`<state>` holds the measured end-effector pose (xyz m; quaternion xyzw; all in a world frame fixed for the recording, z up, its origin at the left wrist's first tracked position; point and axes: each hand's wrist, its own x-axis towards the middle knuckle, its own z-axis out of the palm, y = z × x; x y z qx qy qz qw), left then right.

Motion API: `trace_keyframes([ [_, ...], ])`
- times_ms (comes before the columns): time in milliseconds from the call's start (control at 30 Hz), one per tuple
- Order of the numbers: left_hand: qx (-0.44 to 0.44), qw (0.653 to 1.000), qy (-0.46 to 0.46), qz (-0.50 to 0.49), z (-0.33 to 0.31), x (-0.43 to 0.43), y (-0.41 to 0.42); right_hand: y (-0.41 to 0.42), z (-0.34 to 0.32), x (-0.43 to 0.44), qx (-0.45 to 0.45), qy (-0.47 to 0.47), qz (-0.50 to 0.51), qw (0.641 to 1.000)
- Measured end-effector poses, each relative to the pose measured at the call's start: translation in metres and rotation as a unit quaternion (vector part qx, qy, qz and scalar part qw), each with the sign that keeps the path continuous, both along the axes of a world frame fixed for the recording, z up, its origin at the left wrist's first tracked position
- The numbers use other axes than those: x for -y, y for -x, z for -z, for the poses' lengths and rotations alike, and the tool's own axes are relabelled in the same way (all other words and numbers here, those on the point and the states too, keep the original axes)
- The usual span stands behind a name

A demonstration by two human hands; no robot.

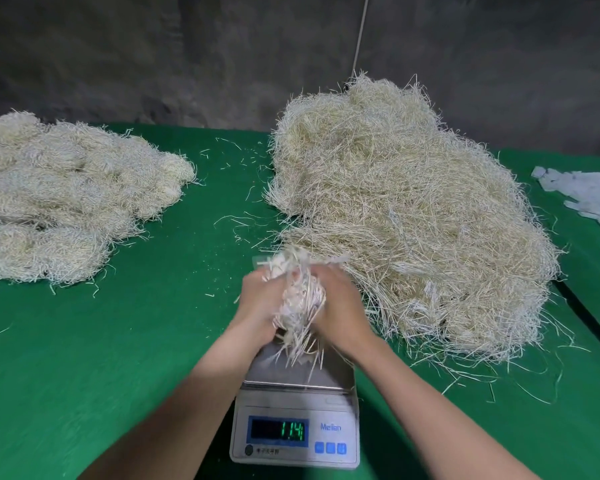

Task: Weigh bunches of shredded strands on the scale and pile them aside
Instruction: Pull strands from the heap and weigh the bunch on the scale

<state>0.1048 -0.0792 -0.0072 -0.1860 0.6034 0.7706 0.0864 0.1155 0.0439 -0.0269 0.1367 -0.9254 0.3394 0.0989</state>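
A small digital scale point(329, 403) with a steel pan stands on the green table near me; its display reads 11.4. Over the pan I hold a bunch of pale shredded strands point(300, 299) between both hands. My left hand point(260, 303) grips its left side and my right hand point(340, 306) grips its right side. The bunch's lower ends trail down onto the pan. A big loose heap of strands point(413, 216) lies just right of the scale. A pile of bundled strands point(66, 199) lies at the far left.
The green cloth table point(118, 341) carries scattered loose strands around the heaps. White paper strips point(589, 195) lie at the right edge. A dark grey wall backs the table, with a thin cord point(361, 32) hanging down it.
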Motion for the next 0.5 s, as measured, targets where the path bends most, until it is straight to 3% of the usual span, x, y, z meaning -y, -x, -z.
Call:
trace_keyframes([
  [133, -0.079, 0.992, -0.067, -0.065, -0.019, 0.016, 0.015, -0.007, -0.017, -0.022, 0.11, 0.247, -0.023, 0.963],
  [233, -0.129, 0.992, 0.017, -0.003, -0.024, 0.007, 0.014, -0.011, -0.028, -0.011, 0.13, 0.374, -0.024, 0.918],
  [333, -0.186, 0.971, 0.118, 0.089, -0.029, -0.015, 0.005, 0.012, -0.063, -0.003, 0.076, 0.394, 0.007, 0.916],
  [400, -0.182, 0.977, 0.081, 0.073, -0.044, -0.018, 0.005, 0.022, -0.073, -0.006, 0.058, 0.361, 0.01, 0.931],
  [500, -0.181, 0.983, 0.01, 0.015, -0.063, -0.013, 0.022, 0.002, -0.058, 0.009, 0.102, 0.317, -0.053, 0.941],
])
